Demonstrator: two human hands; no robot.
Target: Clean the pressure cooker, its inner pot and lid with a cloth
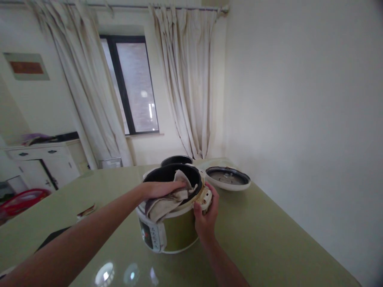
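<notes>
Left-hand grip [160, 189]: palm down, fingers closed over a grey-white cloth [167, 201], pressing it against the near-left rim of the rice cooker [175, 227]. Right-hand grip [206, 213]: fingers wrapped narrowly around the cream hinge block [206, 196] on the cooker's right side, thumb on the near face, bracing the body.

Position of the cloth: it lies directly under the left hand, bunched, draped from inside the dark inner pot [179, 175] over the rim and partly down the outer wall toward the control panel [153, 236]. Its long axis runs from the pot interior at upper right to the outer wall at lower left, roughly in line with the left forearm. The left hand is the nearer one and is in contact; the right hand is just beside the cloth's upper end but touches only the cooker.

Position of the cooker: upright on the green counter [269, 231], open, centred between the two hands. The left arm reaches in from the lower left; the right arm comes up from below.

Surroundings: a detached lid [229, 178] lies flat on the counter to the right rear, apart from the cooker. A second dark round rim [176, 160] shows just behind the cooker; what it belongs to cannot be determined. Curtains and a window [134, 87] stand beyond the counter.
</notes>
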